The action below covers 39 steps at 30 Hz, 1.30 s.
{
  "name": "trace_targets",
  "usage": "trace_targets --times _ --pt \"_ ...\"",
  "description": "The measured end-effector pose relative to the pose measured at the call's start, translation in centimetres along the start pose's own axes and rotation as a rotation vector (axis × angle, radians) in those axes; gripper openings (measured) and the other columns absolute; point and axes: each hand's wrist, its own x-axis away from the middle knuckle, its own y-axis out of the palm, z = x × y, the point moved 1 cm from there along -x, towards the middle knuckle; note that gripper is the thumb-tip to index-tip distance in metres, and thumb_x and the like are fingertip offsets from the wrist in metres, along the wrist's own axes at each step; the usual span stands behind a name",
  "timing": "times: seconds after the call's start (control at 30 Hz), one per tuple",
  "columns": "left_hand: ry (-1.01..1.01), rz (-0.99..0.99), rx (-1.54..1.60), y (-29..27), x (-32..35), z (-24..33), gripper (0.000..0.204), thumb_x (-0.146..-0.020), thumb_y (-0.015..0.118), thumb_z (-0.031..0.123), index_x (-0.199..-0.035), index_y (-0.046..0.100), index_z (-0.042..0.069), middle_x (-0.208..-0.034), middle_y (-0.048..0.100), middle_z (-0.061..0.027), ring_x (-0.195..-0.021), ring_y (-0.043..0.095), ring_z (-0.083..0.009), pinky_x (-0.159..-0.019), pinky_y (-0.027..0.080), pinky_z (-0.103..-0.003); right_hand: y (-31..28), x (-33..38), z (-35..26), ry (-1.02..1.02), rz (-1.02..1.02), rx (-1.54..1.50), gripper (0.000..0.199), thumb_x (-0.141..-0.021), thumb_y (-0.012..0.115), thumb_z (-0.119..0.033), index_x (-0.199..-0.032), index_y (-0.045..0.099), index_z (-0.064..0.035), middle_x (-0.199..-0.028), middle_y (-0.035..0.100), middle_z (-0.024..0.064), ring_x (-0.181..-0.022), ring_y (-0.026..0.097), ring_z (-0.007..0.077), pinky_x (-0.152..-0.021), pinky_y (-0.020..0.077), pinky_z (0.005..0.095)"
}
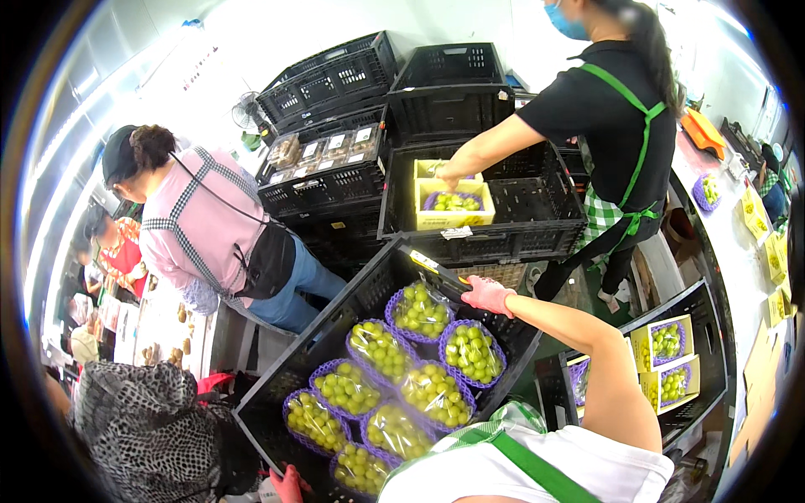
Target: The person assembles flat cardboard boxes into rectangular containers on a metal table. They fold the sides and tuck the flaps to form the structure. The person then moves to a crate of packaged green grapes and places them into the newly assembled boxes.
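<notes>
A black plastic crate point(281, 394) lies tilted before me, holding several bunches of green grapes point(383, 350) in purple foam nets and clear wrap. My right hand point(489, 296), in a pink glove, is closed on the crate's far rim, beside a yellow-and-black label strip. At the near left corner, my left hand point(289, 484), gloved in pink too, grips the rim; the lower frame edge cuts part of it off.
Ahead, a co-worker in black point(629, 117) reaches into another black crate point(520, 243) with yellow grape boxes point(453, 220). More stacked crates point(335, 75) stand behind. A person in pink point(201, 218) is at left. Boxed grapes point(668, 342) sit in a crate at right.
</notes>
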Motion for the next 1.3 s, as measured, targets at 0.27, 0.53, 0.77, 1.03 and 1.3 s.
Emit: trace_targets --times 0.27,0.53,0.77,1.03,1.3 --pt "0.008 -0.017 0.008 -0.2 1.4 0.6 0.038 -0.08 0.064 0.018 -0.11 0.047 0.004 -0.06 0.049 0.0 -0.045 0.041 -0.0084 -0.039 0.032 -0.023 0.5 0.4 -0.5 0.034 0.003 -0.02 0.045 -0.078 0.052 -0.033 -0.112 0.049 -0.0028 -0.097 0.062 0.0189 -0.092 0.059 0.0318 -0.08 0.0449 0.0393" --pt "0.028 -0.023 0.006 -0.9 1.6 0.1 0.036 -0.08 0.063 0.018 -0.107 0.045 0.002 -0.057 0.048 -0.0015 -0.043 0.041 -0.0099 -0.037 0.033 -0.024 0.1 2.0 -1.2 0.026 -0.045 -0.095 0.044 -0.078 0.05 -0.031 -0.111 0.049 -0.0009 -0.092 0.063 0.0178 -0.089 0.06 0.0314 -0.078 0.0448 0.0391" --pt "0.026 -0.021 0.051 -1.5 1.6 -0.4 0.034 -0.08 0.063 0.018 -0.107 0.045 0.004 -0.057 0.049 -0.0026 -0.043 0.043 -0.0114 -0.038 0.034 -0.025 0.6 2.2 -1.0 0.014 -0.033 -0.078 0.045 -0.078 0.051 -0.03 -0.112 0.048 -0.0012 -0.095 0.062 0.019 -0.092 0.059 0.0322 -0.08 0.0446 0.0393" --pt "-0.026 -0.025 0.0 -3.9 -0.1 -2.8 0.039 -0.081 0.063 0.018 -0.113 0.045 0.005 -0.059 0.051 -0.0039 -0.044 0.045 -0.0125 -0.038 0.037 -0.025 1.6 2.1 -2.1 -0.032 0.012 0.006 0.043 -0.079 0.05 -0.03 -0.111 0.048 -0.0023 -0.094 0.061 0.0228 -0.093 0.058 0.0334 -0.081 0.0441 0.0406" --pt "0.109 0.01 0.147 -1.8 -4.9 -3.4 0.023 -0.08 0.057 0.01 -0.099 0.045 0.009 -0.056 0.043 -0.0007 -0.034 0.039 -0.0125 -0.03 0.034 -0.027 -0.4 1.7 -1.9 0.022 0.022 -0.134 0.04 -0.08 0.052 -0.027 -0.111 0.048 -0.003 -0.087 0.062 0.0166 -0.087 0.06 0.0296 -0.078 0.0445 0.0398"
